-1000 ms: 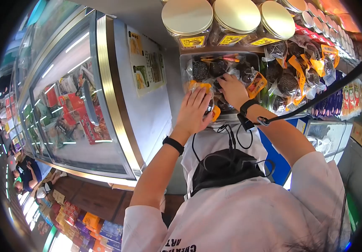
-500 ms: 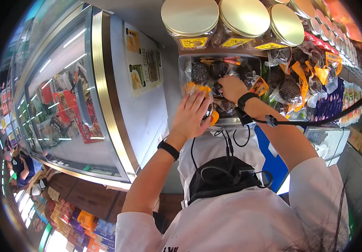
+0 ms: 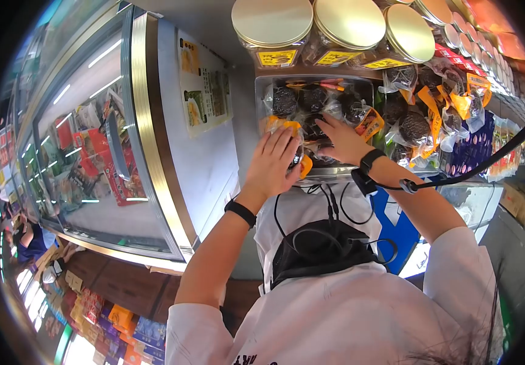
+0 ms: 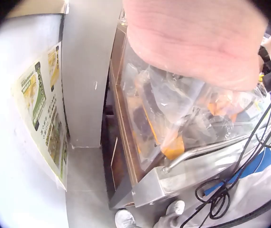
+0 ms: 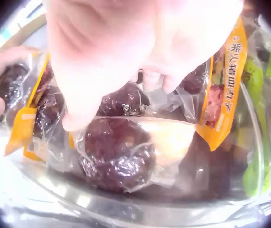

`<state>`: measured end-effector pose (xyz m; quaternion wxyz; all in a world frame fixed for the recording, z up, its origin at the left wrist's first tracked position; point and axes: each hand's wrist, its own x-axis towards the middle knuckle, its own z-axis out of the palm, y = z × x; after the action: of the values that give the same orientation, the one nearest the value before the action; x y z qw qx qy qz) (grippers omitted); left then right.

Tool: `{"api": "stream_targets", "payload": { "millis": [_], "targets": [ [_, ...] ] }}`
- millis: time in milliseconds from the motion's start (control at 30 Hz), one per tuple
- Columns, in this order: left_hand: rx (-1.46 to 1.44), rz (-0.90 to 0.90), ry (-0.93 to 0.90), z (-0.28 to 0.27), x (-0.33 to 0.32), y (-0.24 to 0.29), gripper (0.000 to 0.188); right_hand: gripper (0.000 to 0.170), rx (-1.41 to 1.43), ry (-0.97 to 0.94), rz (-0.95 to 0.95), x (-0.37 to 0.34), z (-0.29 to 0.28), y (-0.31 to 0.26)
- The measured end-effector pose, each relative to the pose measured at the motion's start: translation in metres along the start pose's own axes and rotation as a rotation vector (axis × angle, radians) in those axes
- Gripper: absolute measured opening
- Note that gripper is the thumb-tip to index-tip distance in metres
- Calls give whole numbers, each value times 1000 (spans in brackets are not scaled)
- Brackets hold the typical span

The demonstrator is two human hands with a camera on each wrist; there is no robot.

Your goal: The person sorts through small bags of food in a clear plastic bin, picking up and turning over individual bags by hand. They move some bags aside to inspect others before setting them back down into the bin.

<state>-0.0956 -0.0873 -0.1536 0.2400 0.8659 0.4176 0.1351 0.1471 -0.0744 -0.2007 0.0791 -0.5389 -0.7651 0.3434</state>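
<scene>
A tray [image 3: 369, 91] of dark round balls in clear bags with orange labels stands before me. My left hand [image 3: 270, 159] lies over a bagged ball [image 3: 299, 153] at the tray's left side. In the right wrist view, that bagged ball [image 5: 11, 85] sits between the left fingers and thumb. My right hand [image 3: 346, 141] spreads over the middle of the tray, its fingers extended. Below its palm in the right wrist view is a bagged ball [image 5: 123, 99]; another bagged ball [image 5: 119, 154] lies nearer the front, close to the thumb.
Gold-lidded jars [image 3: 271, 24] line the shelf behind the tray. More bagged balls [image 3: 417, 125] are heaped to the right. A glass-doored display cabinet [image 3: 107, 152] stands at the left. Black cables [image 3: 329, 201] hang before my body, and another cable [image 3: 475, 167] runs from the right wrist.
My right hand's fingers have gone from bunched together to spread out over the bagged balls. The left hand has stayed on its bagged ball. The head view has shifted slightly.
</scene>
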Motion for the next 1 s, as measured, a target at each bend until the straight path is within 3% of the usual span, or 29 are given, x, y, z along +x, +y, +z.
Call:
{"api": "stream_targets", "payload": {
  "millis": [67,133,167,200,267,800,867,1000],
  "targets": [
    [8,0,3,-1,1,1,61,61,-87,-29,-27,-9,-14,-3],
    [10,6,0,-1,0,2,61,54,-208,-118,79,-10,-24,-12],
    [20,9,8,-1,0,0,61,40,-252,-101,11,-10,-22,-12],
    [23,8,7,-1,0,0,61,40,-249,-101,9,-11,-16,-12],
    [9,13,17,1,0,-1,61,26,-260,-277,25,-18,-4,-18],
    [-2,-1,-15,1,1,0,61,22,-212,-203,71,-8,13,-25],
    [5,-6,-26,0,1,-1,61,26,-212,-297,49,-2,6,-20],
    [-8,3,-23,2,2,-2,61,33,-185,-233,48,-6,13,-10]
  ]
}}
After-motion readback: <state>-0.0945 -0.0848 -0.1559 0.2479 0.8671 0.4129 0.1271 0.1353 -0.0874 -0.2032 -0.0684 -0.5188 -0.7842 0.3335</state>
